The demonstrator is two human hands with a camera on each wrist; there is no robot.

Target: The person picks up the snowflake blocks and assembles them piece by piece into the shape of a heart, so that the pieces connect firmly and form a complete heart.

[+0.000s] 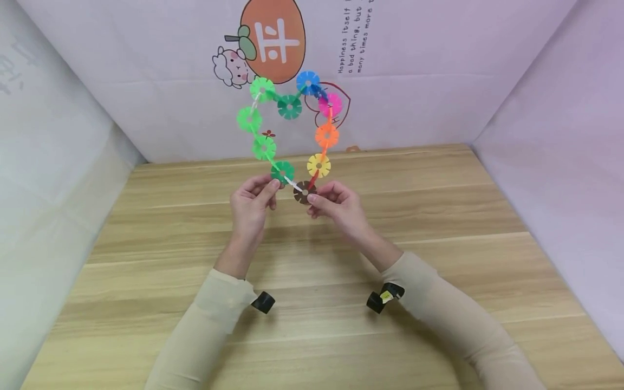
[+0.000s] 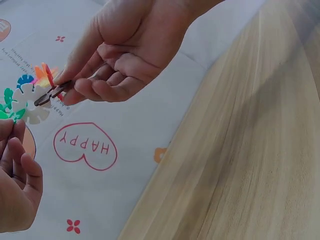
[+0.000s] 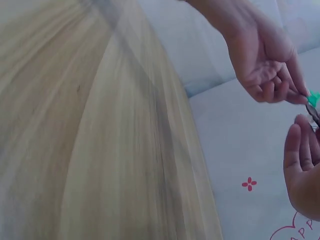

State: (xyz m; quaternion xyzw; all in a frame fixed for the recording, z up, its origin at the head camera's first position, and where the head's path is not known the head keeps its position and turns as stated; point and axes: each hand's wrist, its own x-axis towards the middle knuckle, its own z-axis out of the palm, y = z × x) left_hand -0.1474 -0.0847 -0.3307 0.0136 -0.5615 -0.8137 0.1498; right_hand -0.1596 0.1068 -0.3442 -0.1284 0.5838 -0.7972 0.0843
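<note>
A closed, roughly heart-shaped chain of interlocking plastic snowflake discs is held up above the table. At its lower left, my left hand (image 1: 252, 201) pinches a dark green disc (image 1: 283, 172) between thumb and fingers. My right hand (image 1: 341, 205) pinches the brown disc (image 1: 303, 193) at the bottom tip. A white disc (image 2: 35, 102), edge-on in the head view, joins those two. Up the right side run a red disc (image 1: 313, 180), a yellow disc (image 1: 319, 165), an orange disc (image 1: 326, 135) and a pink disc (image 1: 330, 104). Blue and green discs form the top and left.
A wooden table (image 1: 312, 336) lies under both arms. Behind it stands a white printed backdrop (image 1: 414, 108) with an orange fruit drawing and lettering, and pale cloth walls rise at both sides. A small black camera (image 1: 263, 302) sits on the left wrist, another camera (image 1: 376, 302) on the right.
</note>
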